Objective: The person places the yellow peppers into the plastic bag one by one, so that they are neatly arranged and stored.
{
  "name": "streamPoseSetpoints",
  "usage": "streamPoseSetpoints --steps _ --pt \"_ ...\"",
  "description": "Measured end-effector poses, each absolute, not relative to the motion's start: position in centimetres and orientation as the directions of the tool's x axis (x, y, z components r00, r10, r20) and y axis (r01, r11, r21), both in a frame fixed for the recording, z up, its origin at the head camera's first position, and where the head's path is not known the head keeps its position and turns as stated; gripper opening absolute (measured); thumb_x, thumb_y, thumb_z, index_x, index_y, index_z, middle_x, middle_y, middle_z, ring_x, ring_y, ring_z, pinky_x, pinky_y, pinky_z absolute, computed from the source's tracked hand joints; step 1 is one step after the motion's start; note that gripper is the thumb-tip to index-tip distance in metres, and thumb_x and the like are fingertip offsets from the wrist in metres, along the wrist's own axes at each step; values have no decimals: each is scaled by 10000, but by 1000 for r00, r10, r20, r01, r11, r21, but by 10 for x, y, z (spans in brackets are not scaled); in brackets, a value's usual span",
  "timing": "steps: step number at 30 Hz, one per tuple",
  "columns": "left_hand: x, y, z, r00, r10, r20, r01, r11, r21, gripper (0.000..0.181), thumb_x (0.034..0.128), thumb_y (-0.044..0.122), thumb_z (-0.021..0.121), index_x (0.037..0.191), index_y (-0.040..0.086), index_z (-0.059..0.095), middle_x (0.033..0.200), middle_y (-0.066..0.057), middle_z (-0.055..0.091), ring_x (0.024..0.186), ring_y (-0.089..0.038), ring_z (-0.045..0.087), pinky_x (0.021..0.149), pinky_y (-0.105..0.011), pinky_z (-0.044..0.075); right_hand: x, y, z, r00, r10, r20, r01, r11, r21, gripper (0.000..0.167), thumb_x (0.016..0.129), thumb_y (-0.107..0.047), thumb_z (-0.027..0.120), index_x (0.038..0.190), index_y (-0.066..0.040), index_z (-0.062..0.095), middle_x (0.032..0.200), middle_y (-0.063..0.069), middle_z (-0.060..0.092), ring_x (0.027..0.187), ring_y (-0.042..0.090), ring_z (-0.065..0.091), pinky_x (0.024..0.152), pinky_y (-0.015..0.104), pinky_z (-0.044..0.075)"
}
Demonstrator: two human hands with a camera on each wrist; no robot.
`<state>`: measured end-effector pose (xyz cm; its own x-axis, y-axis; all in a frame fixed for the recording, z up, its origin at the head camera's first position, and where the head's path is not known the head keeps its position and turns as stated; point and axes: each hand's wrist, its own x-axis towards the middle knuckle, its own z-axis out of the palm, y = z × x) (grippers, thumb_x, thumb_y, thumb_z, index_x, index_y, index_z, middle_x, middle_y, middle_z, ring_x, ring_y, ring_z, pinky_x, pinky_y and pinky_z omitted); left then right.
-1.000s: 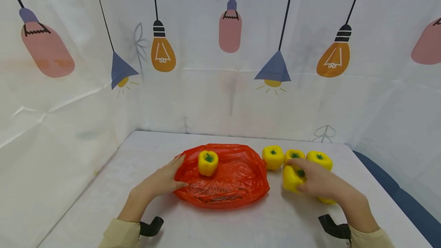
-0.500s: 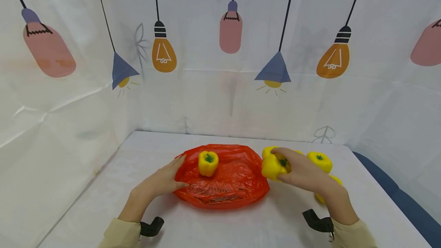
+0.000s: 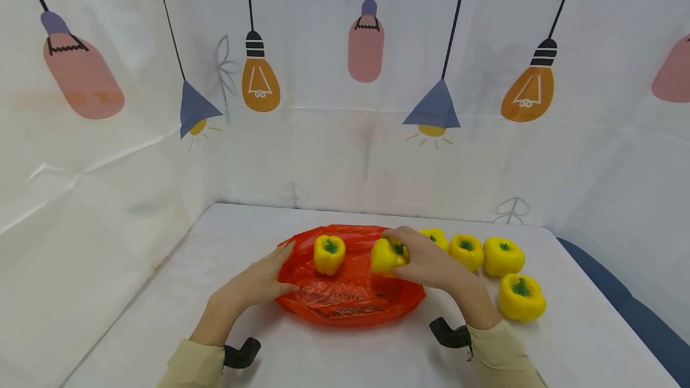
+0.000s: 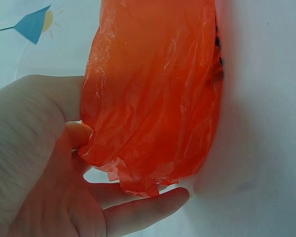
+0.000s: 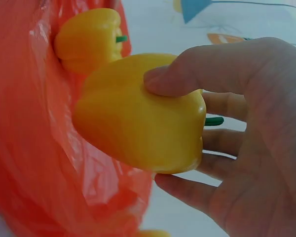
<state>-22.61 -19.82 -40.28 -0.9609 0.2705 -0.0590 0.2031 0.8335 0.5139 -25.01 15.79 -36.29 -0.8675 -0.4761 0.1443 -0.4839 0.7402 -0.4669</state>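
My right hand grips a yellow bell pepper with a green stem, thumb on one side and fingers on the other, over the right part of a red plastic bag. Another yellow bell pepper sits upright on the bag's left part. At the bag's left edge my left hand rests with fingers spread and fairly straight. In the left wrist view its fingers lie along the crumpled red film; part of them is hidden behind it.
Right of the bag, several yellow bell peppers stand on the white table, one nearer the front. The far one is partly covered by my right hand. A white printed sheet hangs behind; something dark blue lies beyond the right edge.
My right hand has lifted one bell pepper from the group on the right and carried it left over the red bag. My left hand stays at the bag's left edge.
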Motion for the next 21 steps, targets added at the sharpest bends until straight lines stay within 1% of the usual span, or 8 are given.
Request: streamPoseSetpoints --steps 3,5,8,11,16,21 --pt "-226 -197 -403 -961 270 -61 201 833 515 917 866 336 752 1595 155 225 1651 -88 260 1471 -384 347 1144 -628 340 -256 144 -369 -865 -483 139 -487 737 -468 606 800 -198 716 1382 -242 551 1261 -68 541 1028 135 519 883 341 505" --pt "-225 -197 -402 -961 270 -61 202 835 512 917 865 334 753 1594 153 227 1649 -94 262 1466 -393 352 1138 -635 344 -260 134 -372 -864 -485 138 -487 733 -475 612 795 -193 720 1384 -229 558 1268 -50 534 1035 148 520 884 349 517" --pt "-224 -195 -402 -962 266 -65 197 838 509 915 865 342 751 1594 161 229 1650 -90 261 1466 -396 350 1139 -639 340 -266 122 -378 -859 -495 132 -491 723 -486 620 795 -177 723 1393 -201 563 1333 -1 522 1099 179 521 930 400 530" --pt "-224 -194 -402 -961 270 -63 202 839 506 914 868 348 748 1595 163 227 1650 -94 259 1465 -397 353 1141 -638 337 -271 113 -386 -849 -512 130 -508 724 -467 624 807 -174 716 1409 -185 553 1406 42 502 1166 200 514 982 438 523" --pt "-224 -194 -402 -959 278 -61 211 838 504 916 869 345 747 1596 161 220 1649 -109 256 1465 -404 348 1149 -635 326 -278 105 -397 -831 -537 146 -540 715 -444 629 837 -200 694 1440 -185 517 1459 62 481 1211 217 506 1010 461 510" --pt "-223 -196 -401 -961 269 -70 197 838 509 917 870 334 746 1598 173 213 1650 -101 256 1476 -391 334 1159 -629 315 -280 101 -402 -831 -532 163 -544 717 -435 657 847 -223 710 1464 -204 484 1496 70 462 1288 249 494 1052 493 491"
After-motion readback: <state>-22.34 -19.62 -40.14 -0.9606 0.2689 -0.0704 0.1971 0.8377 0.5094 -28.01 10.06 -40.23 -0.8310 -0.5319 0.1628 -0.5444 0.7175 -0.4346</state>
